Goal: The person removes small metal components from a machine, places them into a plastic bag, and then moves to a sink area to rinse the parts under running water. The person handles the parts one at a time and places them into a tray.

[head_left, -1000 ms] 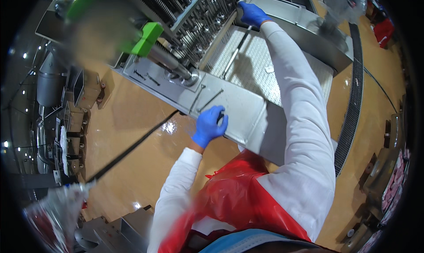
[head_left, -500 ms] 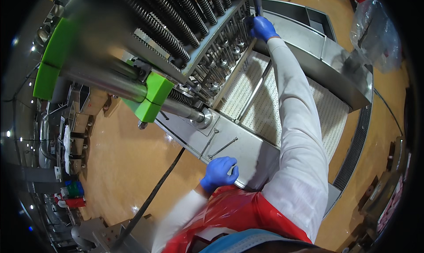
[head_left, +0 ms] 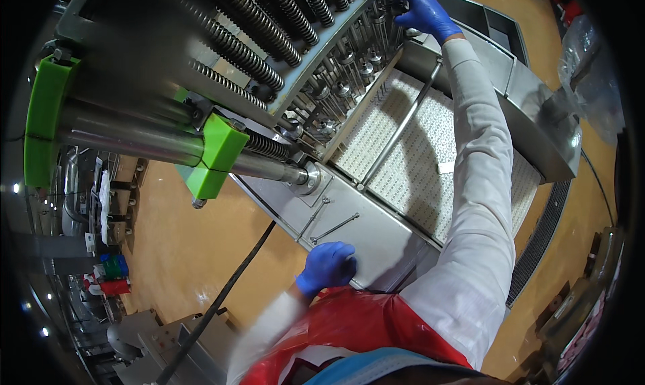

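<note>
Apron: red, worn over a white coat; nearest item in view.
Left hand: blue glove, fingers curled, resting on the near edge of the steel plate. It grips nothing separate; it appears to brace there.
Steel plate: flat, grey, part of the machine frame. Two thin rods lie on it just beyond the left hand, untouched.
Belt: white perforated conveyor beyond the plate, crossed by a slim steel bar. One small pale piece lies on it; otherwise bare.
Shaft: thick steel cylinder with green blocks, to the left above the plate.
Springs: dark coils in rows above, with steel plungers hanging over the belt's far end.
Right hand: blue glove, arm fully extended, closed on a part at the far end of the plunger row; the part itself is hidden.
Progress: judged mid-work on the plunger assembly. The reach is made; whether anything is loosened or fitted cannot be told. The rods remain unused.
Floor: tan, with a black cable.
</note>
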`<action>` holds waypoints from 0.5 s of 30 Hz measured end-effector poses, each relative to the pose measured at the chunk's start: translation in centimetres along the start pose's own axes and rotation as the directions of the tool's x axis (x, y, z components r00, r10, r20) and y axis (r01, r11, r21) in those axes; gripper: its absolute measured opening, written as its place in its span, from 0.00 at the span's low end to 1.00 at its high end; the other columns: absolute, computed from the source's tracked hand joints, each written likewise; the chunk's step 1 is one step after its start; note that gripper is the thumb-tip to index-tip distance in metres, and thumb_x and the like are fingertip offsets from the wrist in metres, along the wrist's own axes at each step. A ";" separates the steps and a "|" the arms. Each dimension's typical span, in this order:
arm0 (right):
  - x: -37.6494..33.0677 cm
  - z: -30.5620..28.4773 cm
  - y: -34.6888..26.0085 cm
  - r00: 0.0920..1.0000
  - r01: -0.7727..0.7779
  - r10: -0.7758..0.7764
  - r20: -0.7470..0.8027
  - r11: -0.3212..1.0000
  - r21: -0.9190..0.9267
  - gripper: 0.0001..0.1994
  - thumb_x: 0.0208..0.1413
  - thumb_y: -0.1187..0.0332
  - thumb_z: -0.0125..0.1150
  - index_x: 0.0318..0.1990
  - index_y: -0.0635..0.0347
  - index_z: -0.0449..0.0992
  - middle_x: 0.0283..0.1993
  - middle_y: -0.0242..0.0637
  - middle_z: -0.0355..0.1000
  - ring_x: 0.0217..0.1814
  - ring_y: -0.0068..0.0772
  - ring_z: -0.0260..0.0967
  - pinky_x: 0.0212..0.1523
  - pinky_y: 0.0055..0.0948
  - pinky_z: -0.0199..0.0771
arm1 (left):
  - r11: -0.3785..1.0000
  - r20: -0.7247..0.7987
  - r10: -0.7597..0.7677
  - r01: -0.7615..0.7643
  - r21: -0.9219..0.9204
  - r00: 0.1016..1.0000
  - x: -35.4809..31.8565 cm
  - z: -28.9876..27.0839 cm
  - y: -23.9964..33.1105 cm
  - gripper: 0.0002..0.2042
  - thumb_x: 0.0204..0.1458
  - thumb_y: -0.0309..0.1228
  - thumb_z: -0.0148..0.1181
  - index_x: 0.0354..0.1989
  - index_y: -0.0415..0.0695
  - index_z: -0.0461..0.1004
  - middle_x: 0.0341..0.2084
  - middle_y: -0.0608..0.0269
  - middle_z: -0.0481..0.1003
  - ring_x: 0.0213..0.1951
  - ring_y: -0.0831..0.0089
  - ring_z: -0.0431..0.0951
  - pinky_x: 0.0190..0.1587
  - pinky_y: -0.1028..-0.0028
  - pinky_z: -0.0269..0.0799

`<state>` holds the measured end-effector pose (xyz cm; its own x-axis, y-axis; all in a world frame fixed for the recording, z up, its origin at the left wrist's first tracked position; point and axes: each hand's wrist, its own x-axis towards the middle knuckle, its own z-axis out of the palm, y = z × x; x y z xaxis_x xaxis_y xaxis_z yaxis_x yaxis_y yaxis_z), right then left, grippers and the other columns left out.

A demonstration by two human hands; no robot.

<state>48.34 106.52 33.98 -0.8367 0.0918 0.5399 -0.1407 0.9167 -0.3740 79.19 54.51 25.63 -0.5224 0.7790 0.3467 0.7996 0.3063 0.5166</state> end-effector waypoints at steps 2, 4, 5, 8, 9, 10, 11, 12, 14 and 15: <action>0.0 -0.9 -0.2 0.990 -0.010 0.021 -0.139 0.997 0.081 0.16 0.44 0.67 0.73 0.43 0.59 0.80 0.37 0.44 0.80 0.39 0.41 0.79 0.41 0.36 0.78 | 1.000 0.037 -0.021 0.021 0.004 0.999 -0.3 -0.3 0.0 0.15 0.46 0.26 0.65 0.43 0.46 0.71 0.27 0.57 0.75 0.25 0.55 0.77 0.27 0.60 0.72; 1.1 -4.9 -1.4 0.931 0.013 0.054 -0.361 0.984 0.180 0.13 0.42 0.65 0.73 0.35 0.60 0.80 0.30 0.38 0.79 0.31 0.34 0.76 0.38 0.33 0.76 | 0.999 0.055 -0.032 0.033 -0.003 0.998 -0.1 -0.3 -0.1 0.14 0.46 0.26 0.65 0.42 0.46 0.72 0.27 0.57 0.75 0.25 0.55 0.77 0.26 0.61 0.72; 1.1 -8.3 -1.4 0.950 -0.016 0.068 -0.305 0.985 0.170 0.14 0.41 0.65 0.73 0.35 0.61 0.80 0.29 0.38 0.78 0.31 0.31 0.74 0.36 0.33 0.76 | 0.999 0.067 -0.029 0.030 -0.017 0.997 0.1 -0.6 0.0 0.14 0.46 0.25 0.66 0.41 0.46 0.73 0.27 0.57 0.76 0.25 0.56 0.77 0.26 0.61 0.72; -1.1 -15.8 -3.7 0.964 0.088 -0.054 -0.260 0.989 0.122 0.13 0.40 0.66 0.74 0.32 0.63 0.78 0.25 0.34 0.74 0.29 0.23 0.69 0.32 0.31 0.71 | 0.990 0.075 -0.019 0.029 -0.136 0.997 1.0 -1.6 0.9 0.13 0.45 0.24 0.67 0.40 0.45 0.74 0.26 0.58 0.76 0.24 0.56 0.77 0.26 0.62 0.72; -3.1 -17.8 -4.9 0.947 0.160 -0.141 -0.287 0.986 0.045 0.12 0.41 0.67 0.73 0.32 0.63 0.78 0.25 0.33 0.74 0.29 0.22 0.68 0.32 0.31 0.71 | 0.981 0.073 -0.002 0.016 -0.194 0.997 1.6 -1.8 1.3 0.14 0.45 0.24 0.68 0.40 0.45 0.75 0.26 0.59 0.76 0.24 0.57 0.77 0.26 0.62 0.72; -6.6 -16.4 -9.1 0.952 0.286 -0.263 -0.155 0.946 0.152 0.13 0.45 0.74 0.71 0.39 0.61 0.77 0.27 0.37 0.73 0.31 0.26 0.72 0.33 0.30 0.73 | 0.989 -0.006 -0.015 0.014 -0.145 1.000 1.8 -2.4 2.8 0.15 0.45 0.24 0.70 0.42 0.44 0.75 0.28 0.59 0.77 0.26 0.59 0.78 0.29 0.64 0.73; -10.8 -15.7 -14.4 0.922 0.381 -0.385 -0.034 0.891 0.249 0.17 0.49 0.81 0.68 0.47 0.60 0.76 0.29 0.41 0.73 0.33 0.30 0.76 0.33 0.29 0.75 | 0.994 -0.082 -0.002 -0.007 -0.107 0.997 3.0 -3.5 4.2 0.17 0.45 0.25 0.72 0.44 0.43 0.75 0.30 0.59 0.77 0.28 0.60 0.79 0.31 0.65 0.74; -13.7 -15.7 -17.7 0.911 0.362 -0.402 0.099 0.890 0.278 0.19 0.48 0.81 0.70 0.48 0.60 0.76 0.31 0.40 0.74 0.31 0.31 0.76 0.32 0.31 0.75 | 0.990 -0.209 -0.029 -0.002 -0.144 0.977 5.3 -4.2 5.1 0.21 0.45 0.26 0.73 0.48 0.41 0.74 0.35 0.57 0.78 0.35 0.59 0.80 0.38 0.65 0.75; -17.7 -15.8 -23.5 0.854 0.306 -0.435 0.284 0.863 0.402 0.17 0.46 0.78 0.69 0.45 0.59 0.76 0.31 0.45 0.77 0.33 0.45 0.79 0.36 0.36 0.80 | 0.968 -0.334 -0.104 0.018 -0.249 0.937 10.6 -5.0 6.0 0.28 0.47 0.28 0.74 0.57 0.37 0.69 0.46 0.52 0.76 0.48 0.58 0.78 0.51 0.64 0.73; -19.0 -15.3 -25.5 0.846 0.285 -0.468 0.254 0.801 0.526 0.18 0.45 0.77 0.70 0.46 0.59 0.76 0.32 0.44 0.77 0.33 0.45 0.79 0.36 0.35 0.80 | 0.946 -0.335 -0.135 0.021 -0.322 0.932 13.0 -5.1 6.0 0.32 0.49 0.30 0.74 0.62 0.35 0.65 0.53 0.49 0.74 0.56 0.57 0.75 0.58 0.62 0.70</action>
<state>75.96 87.33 44.85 -0.7767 -0.4501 0.4406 -0.6298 0.5560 -0.5424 75.71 63.66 37.29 -0.6944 0.5016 0.5159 0.6503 0.1304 0.7484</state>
